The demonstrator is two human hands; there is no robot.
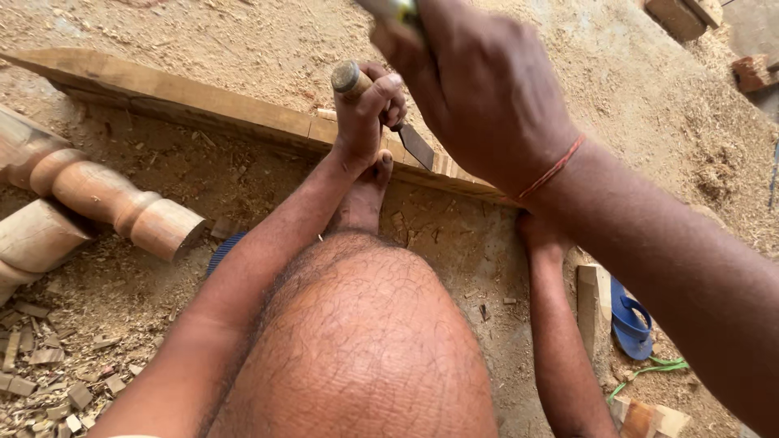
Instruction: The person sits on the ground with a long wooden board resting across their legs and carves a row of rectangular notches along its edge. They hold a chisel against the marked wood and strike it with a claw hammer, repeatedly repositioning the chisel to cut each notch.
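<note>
My left hand grips the wooden handle of a chisel, whose steel blade slants down onto a long wooden plank lying edge-up on the sawdust floor. My right hand is raised close to the camera, fingers closed around a metal-headed tool of which only a bit shows at the top edge. One foot presses against the plank just below the chisel. My bent knee fills the lower middle.
Turned wooden posts lie at the left above a scatter of wood chips. A blue sandal and a small wood block sit at the right; brick-like blocks rest far right.
</note>
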